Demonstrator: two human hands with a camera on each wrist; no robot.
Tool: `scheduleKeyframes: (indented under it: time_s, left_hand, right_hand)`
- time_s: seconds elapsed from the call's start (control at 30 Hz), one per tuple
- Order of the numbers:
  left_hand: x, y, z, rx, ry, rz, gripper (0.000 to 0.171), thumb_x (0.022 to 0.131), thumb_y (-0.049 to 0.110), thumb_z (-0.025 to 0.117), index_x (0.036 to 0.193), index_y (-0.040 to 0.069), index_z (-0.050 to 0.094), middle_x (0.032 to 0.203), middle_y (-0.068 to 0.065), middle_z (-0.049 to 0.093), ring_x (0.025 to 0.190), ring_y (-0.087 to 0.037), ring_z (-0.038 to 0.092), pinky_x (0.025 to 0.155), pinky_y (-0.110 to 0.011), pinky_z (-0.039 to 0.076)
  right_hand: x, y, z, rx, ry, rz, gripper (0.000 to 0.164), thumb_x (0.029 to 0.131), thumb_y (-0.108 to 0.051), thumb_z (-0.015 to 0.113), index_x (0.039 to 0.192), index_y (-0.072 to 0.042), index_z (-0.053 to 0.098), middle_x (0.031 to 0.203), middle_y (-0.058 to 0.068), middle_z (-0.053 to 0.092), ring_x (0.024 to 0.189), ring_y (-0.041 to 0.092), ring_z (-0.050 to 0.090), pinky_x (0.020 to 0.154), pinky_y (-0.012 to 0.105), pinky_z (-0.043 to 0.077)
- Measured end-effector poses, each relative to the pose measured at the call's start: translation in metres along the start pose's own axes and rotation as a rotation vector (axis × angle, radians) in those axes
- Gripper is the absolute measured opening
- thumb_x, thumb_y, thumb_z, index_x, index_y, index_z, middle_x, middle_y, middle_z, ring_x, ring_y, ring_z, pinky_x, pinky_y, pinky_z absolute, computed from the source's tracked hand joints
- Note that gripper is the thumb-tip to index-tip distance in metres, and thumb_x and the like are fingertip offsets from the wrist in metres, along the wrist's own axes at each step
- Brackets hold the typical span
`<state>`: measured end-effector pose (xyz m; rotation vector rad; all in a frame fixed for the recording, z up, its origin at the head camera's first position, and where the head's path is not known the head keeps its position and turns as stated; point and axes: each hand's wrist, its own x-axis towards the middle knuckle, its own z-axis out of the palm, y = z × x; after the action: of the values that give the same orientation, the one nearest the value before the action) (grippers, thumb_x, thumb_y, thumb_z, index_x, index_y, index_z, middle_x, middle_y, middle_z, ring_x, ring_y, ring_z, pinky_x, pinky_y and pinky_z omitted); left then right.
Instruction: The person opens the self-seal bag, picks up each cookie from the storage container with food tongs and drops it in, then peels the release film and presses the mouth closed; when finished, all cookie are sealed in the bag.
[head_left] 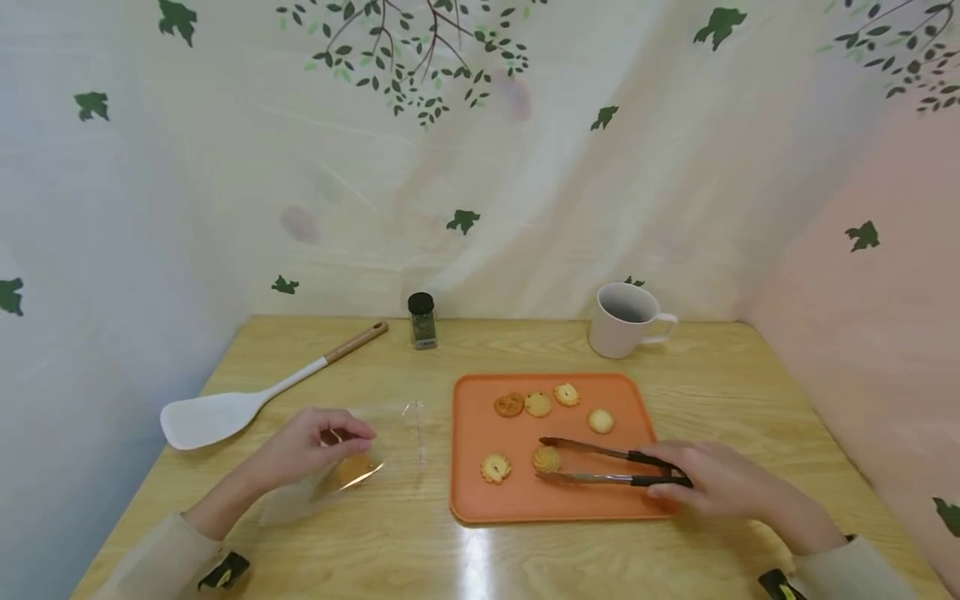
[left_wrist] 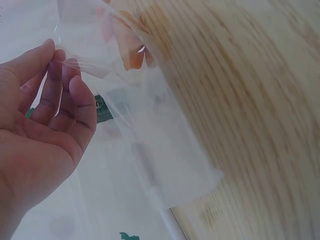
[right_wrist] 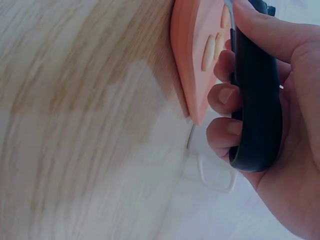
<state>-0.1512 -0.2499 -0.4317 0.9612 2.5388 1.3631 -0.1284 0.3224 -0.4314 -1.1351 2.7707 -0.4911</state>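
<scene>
My left hand [head_left: 315, 446] pinches the edge of a clear plastic bag [head_left: 397, 429] between thumb and fingertips, left of the orange tray [head_left: 517, 504]. An orange-brown patch [left_wrist: 131, 47] shows in or through the bag; I cannot tell what it is. My right hand [head_left: 723, 483] grips metal tongs with black handles [head_left: 651, 480]. Their tips lie on either side of a swirled cookie [head_left: 546, 459] on the tray; contact on both sides is unclear. In the right wrist view, fingers curl round the black handle [right_wrist: 257, 100].
Other cookies on the tray include a pretzel-shaped one [head_left: 509, 405], a round one [head_left: 601, 421] and a scalloped one [head_left: 495, 468]. A white spatula [head_left: 213, 419] lies at the left. A spice jar [head_left: 423, 323] and a mug [head_left: 618, 325] stand at the back near the curtain.
</scene>
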Motion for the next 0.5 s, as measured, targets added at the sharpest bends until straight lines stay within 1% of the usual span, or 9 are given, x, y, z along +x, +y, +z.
scheduleKeyframes:
  time_s: [0.07,0.13,0.17,0.27,0.37,0.5]
  left_hand:
    - [-0.0027,-0.0004,0.0000,-0.002,0.004,0.000,0.012,0.096,0.010,0.071,0.104,0.003,0.076,0.094,-0.008,0.075,0.076,-0.010,0.066,0.065,-0.030,0.057]
    - [-0.0045,-0.0009,0.0003,0.002,0.004,-0.004,0.012,0.097,0.010,0.071,0.105,0.004,0.076,0.094,-0.007,0.075,0.077,-0.009,0.066,0.065,-0.030,0.057]
    - [-0.0051,-0.0012,0.0004,0.003,0.004,-0.006,0.012,0.097,0.011,0.071,0.105,0.004,0.076,0.094,-0.006,0.075,0.077,-0.009,0.066,0.065,-0.030,0.057]
    - [-0.0057,-0.0014,0.0006,0.002,0.001,-0.013,0.012,0.097,0.011,0.070,0.105,0.005,0.076,0.095,-0.004,0.075,0.078,-0.009,0.066,0.065,-0.030,0.057]
    - [-0.0049,-0.0009,0.0003,0.004,0.000,-0.019,0.012,0.098,0.012,0.070,0.106,0.006,0.076,0.095,-0.004,0.075,0.079,-0.009,0.066,0.066,-0.029,0.056]
    - [-0.0028,0.0001,-0.0002,0.010,-0.001,-0.024,0.013,0.098,0.013,0.070,0.106,0.006,0.076,0.095,-0.005,0.075,0.079,-0.009,0.065,0.066,-0.029,0.056]
  right_hand:
    - [0.0028,0.0004,0.0003,0.006,-0.002,-0.020,0.043,0.099,-0.038,0.067,0.130,-0.008,0.066,0.110,-0.005,0.067,0.081,-0.002,0.052,0.063,0.027,0.047]
    - [0.0038,0.0008,0.0010,0.024,0.002,-0.034,0.041,0.099,-0.035,0.068,0.130,-0.009,0.066,0.108,-0.005,0.068,0.079,-0.001,0.052,0.062,0.026,0.046]
    - [0.0038,0.0009,0.0014,0.019,0.013,-0.048,0.040,0.099,-0.034,0.068,0.129,-0.009,0.066,0.108,-0.005,0.068,0.081,-0.001,0.054,0.063,0.027,0.047]
    - [0.0030,0.0009,0.0033,-0.013,0.044,-0.083,0.039,0.098,-0.032,0.070,0.129,-0.010,0.067,0.111,-0.003,0.070,0.087,0.005,0.063,0.067,0.031,0.053]
    - [0.0024,0.0010,0.0049,-0.046,0.077,-0.110,0.039,0.097,-0.030,0.071,0.130,-0.010,0.068,0.116,0.001,0.072,0.096,0.011,0.068,0.072,0.035,0.057]
    - [0.0022,0.0011,0.0045,-0.050,0.093,-0.111,0.039,0.096,-0.029,0.072,0.130,-0.009,0.068,0.116,0.003,0.072,0.097,0.014,0.069,0.072,0.036,0.058]
